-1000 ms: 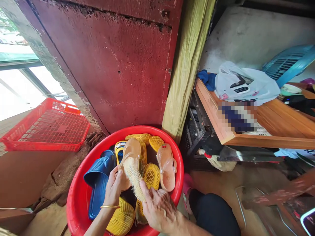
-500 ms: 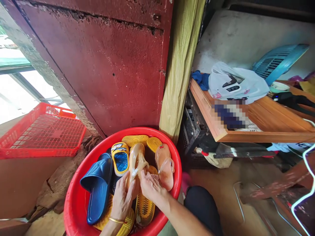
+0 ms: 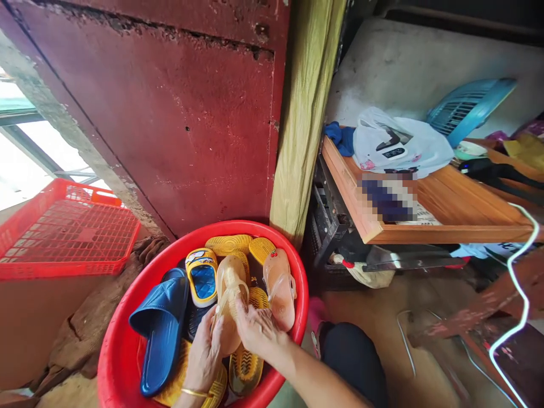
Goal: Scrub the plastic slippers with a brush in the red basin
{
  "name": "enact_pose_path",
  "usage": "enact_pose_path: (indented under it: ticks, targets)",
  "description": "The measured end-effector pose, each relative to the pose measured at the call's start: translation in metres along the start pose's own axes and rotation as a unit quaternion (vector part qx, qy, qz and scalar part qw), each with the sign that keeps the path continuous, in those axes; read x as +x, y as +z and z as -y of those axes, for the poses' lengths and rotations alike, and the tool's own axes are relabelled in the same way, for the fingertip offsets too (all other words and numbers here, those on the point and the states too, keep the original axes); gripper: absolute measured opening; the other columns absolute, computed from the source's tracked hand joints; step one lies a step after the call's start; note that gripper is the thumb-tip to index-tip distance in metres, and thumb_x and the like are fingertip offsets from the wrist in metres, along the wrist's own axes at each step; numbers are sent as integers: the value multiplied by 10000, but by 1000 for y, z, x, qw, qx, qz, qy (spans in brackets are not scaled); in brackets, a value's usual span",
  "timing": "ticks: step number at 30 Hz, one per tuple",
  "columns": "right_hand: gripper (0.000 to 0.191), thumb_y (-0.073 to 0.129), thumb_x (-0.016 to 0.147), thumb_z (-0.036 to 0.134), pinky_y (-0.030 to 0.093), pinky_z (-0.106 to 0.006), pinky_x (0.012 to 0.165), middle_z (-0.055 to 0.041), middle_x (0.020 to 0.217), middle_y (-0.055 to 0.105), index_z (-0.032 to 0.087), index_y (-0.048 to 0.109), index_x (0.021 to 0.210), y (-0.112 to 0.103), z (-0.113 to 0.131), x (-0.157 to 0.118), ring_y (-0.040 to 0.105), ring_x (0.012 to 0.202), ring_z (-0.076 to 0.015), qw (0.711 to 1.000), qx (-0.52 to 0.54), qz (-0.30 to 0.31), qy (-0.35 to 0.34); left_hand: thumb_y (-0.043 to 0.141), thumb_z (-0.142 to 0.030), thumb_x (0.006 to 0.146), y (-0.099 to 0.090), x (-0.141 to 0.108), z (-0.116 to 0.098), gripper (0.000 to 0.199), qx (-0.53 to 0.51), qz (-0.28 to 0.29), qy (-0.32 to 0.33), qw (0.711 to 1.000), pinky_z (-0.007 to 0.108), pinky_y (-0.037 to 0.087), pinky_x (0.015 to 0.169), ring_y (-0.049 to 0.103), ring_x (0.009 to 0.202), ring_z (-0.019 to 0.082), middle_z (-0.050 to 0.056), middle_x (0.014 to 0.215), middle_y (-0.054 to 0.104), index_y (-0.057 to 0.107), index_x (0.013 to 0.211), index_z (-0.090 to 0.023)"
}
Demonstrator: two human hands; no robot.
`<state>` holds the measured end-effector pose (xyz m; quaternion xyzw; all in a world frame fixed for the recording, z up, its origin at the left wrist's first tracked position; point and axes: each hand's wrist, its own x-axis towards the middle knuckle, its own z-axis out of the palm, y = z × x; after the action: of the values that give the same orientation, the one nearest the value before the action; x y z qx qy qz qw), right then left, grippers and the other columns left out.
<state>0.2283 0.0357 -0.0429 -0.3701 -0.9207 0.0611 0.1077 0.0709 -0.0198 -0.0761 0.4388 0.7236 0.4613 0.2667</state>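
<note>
A clear jelly sandal [image 3: 229,277] is held above other sandals in a red plastic basin [image 3: 104,362] by the left hand [image 3: 204,354], with fingers curled around it, and the right hand [image 3: 259,334] is laid on it, with fingers [image 3: 250,320] pressed together.

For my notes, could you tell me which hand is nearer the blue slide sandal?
Left: the left hand sits beside the blue slide sandal; the right hand is farther off.

A rust-red metal panel [image 3: 144,113] fills the far side, with a bright window [image 3: 25,158] left and a wooden shelf [image 3: 463,233] right.
</note>
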Motion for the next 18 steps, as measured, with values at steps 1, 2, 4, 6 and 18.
enact_pose_path:
  ticks: [1, 2, 4, 6, 18]
  targets:
    - [703, 563, 852, 136, 563, -377, 590, -175, 914, 756, 47, 407, 1532, 0, 0, 7, 705, 674, -282, 1000, 2, 2, 10, 476, -549, 895, 2, -1, 3, 544, 10, 3, 13, 1000, 450, 498, 1082, 644, 1249, 293, 103, 1351, 687, 585, 1311, -214]
    - [704, 561, 847, 129, 563, -377, 592, -169, 907, 756, 52, 412, 1531, 0, 1, 12, 706, 681, -283, 1000, 1, 2, 20, 473, -543, 894, 3, 0, 6, 541, 23, 2, 24, 999, 459, 489, 1094, 637, 1259, 297, 112, 1355, 683, 592, 1305, -211]
    - [705, 535, 843, 91, 559, -373, 589, -159, 894, 750, 60, 411, 1537, 1, 8, 18, 701, 685, -277, 998, -17, 3, 54, 473, -537, 889, 3, 3, 12, 530, 53, -9, 39, 998, 480, 486, 1096, 638, 1257, 304, 128, 1338, 689, 604, 1286, -211]
    - [695, 506, 846, 50, 551, -370, 578, -159, 842, 732, 32, 409, 1533, 4, 18, 17, 688, 671, -267, 994, -59, 12, 90, 459, -534, 894, 2, 8, 16, 515, 80, -19, 49, 995, 493, 500, 1073, 647, 1239, 305, 132, 1309, 700, 605, 1273, -218]
    - [708, 627, 840, 251, 516, -340, 578, -117, 833, 768, 107, 463, 1514, -49, -7, -39, 700, 654, -266, 984, 80, 158, -33, 467, -505, 834, -17, 53, 36, 434, 85, 25, -43, 995, 388, 581, 868, 747, 978, 281, 72, 982, 798, 656, 1104, -221]
